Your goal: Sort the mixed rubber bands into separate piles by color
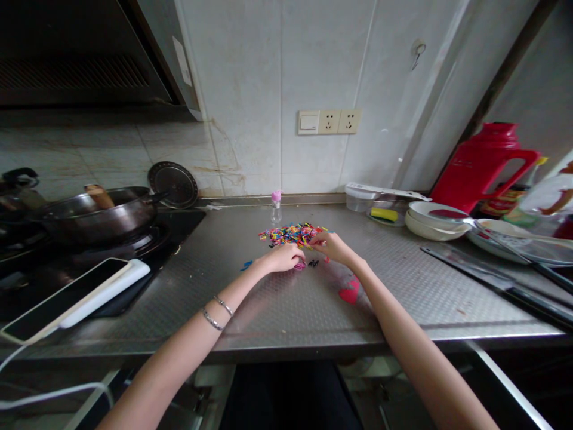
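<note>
Surface [250,310] of patterned metal ran across the scene, with a pan [96,221] at the far left and a red flask [477,164] at the far right. At the near left lay a phone [62,298], well apart from the hands.

The left hand [284,257] was bent low over the middle, its fingers curled; whether they were clamped on anything could not be told. The right hand [332,246] reached in from the right, its fingers drawn in at the right edge of a pile of small bright pieces [293,234]; what they held, if anything, was too small to tell. That pile lay in the middle, just nearer than a small bottle [276,212].

Beside the left fingers sat a pink bunch [299,266], with a few black bits [313,263] to its right and some blue bits [246,265] to the left. Pieces this slight seemed to call for a light fingertip pinch from the pile's edge, wrists raised so that neither brushed the little groups together.
</note>
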`<state>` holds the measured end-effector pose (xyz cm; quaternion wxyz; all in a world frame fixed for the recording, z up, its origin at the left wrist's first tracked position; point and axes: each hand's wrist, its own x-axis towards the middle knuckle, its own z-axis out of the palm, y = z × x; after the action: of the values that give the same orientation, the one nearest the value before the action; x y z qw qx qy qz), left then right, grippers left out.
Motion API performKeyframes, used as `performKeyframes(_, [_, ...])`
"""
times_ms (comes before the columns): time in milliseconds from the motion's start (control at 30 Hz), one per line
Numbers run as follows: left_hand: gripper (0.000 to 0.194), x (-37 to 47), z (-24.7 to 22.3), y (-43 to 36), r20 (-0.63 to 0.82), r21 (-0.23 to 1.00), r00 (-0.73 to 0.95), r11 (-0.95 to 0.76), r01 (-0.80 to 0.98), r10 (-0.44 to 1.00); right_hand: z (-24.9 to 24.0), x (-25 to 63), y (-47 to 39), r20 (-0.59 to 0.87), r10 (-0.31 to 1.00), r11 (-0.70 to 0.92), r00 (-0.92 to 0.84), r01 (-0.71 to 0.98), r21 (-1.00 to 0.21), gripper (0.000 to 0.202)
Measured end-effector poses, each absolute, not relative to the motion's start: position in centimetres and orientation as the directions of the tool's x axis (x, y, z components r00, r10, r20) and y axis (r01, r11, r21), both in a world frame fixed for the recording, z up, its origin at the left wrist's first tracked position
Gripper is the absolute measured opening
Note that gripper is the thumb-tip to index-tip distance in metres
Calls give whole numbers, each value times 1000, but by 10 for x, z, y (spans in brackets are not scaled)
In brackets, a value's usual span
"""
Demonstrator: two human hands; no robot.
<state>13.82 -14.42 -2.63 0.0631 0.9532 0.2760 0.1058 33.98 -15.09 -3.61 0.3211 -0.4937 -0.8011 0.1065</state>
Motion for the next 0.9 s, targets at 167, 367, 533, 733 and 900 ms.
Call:
performKeyframes(167, [28, 134, -24, -139, 175, 267, 822, -830, 490, 542, -32, 339, -154, 367, 867, 491, -338, 709, -506, 19])
performKeyframes(367, [27, 131, -17, -137, 150, 372, 824, -804, 464, 546, -30, 332, -157, 304, 859, 513, -413, 690, -511, 19])
performKeyframes(533, [26, 126, -9, -135, 133, 451, 805, -759, 470, 578, -30, 324, -162, 277, 863, 505, -422, 701, -504, 20])
performKeyframes(733, [25, 121, -7, -127, 171, 514, 746, -704, 490, 643, -31, 320, -165, 230, 869, 489, -437, 698, -522, 21])
performKeyframes(900, [25, 119, -15, -119, 222, 518, 671, -669, 533, 707, -28, 317, -169, 226, 858, 506, -462, 683, -526, 21])
